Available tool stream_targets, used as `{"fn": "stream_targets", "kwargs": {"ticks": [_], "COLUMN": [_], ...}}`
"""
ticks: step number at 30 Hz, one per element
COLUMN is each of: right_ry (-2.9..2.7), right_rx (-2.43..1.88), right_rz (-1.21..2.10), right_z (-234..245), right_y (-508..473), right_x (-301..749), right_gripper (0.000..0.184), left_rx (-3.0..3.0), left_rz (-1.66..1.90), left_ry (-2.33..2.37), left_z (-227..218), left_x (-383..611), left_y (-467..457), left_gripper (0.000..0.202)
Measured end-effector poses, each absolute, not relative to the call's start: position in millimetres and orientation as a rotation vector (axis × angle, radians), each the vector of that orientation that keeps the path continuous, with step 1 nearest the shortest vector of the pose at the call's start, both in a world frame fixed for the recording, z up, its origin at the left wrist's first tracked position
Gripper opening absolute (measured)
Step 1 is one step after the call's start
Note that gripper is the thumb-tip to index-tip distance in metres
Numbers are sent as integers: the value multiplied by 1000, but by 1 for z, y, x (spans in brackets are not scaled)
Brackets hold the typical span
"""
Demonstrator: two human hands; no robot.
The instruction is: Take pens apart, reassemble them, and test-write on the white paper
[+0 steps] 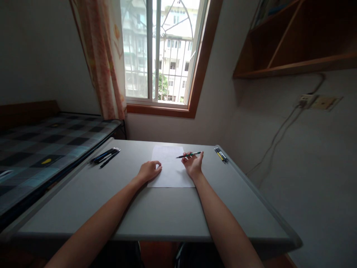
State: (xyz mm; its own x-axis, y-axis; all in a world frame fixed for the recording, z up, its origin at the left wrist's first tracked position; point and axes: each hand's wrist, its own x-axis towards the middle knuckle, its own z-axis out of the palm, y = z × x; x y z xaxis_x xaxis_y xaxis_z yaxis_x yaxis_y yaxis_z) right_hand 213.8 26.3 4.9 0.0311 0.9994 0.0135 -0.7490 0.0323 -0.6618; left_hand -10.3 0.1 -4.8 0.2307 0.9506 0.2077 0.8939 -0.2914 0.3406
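A white sheet of paper [169,167] lies on the grey table [156,212], near its middle. My right hand [193,163] rests on the sheet's right edge and holds a green pen [189,155] that points left across the paper. My left hand [150,171] sits on the sheet's left edge with its fingers curled in and nothing visible inside them.
Several dark pens [106,155] lie at the table's far left corner, and a few more pens [221,154] lie at the far right edge. A bed with a checked cover [41,145] stands to the left. A window [160,52] is ahead, a wooden shelf [292,41] upper right.
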Motion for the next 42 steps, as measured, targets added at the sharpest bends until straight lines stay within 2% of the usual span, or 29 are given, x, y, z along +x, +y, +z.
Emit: {"fn": "stream_targets", "kwargs": {"ticks": [10,21,42], "right_ry": [-535,-550,-526], "right_rx": [-531,-565,-573], "right_rz": [1493,1471,1504], "right_z": [10,7,7], "right_y": [23,25,26], "right_x": [211,212,209], "right_gripper": [53,62,63], "left_rx": [2339,2323,2315], "left_rz": [559,541,527], "left_ry": [1782,1797,1796], "left_z": [-2,1,4], "left_x": [-10,-9,-8], "left_y": [-2,-3,-5], "left_gripper": [32,32,32]}}
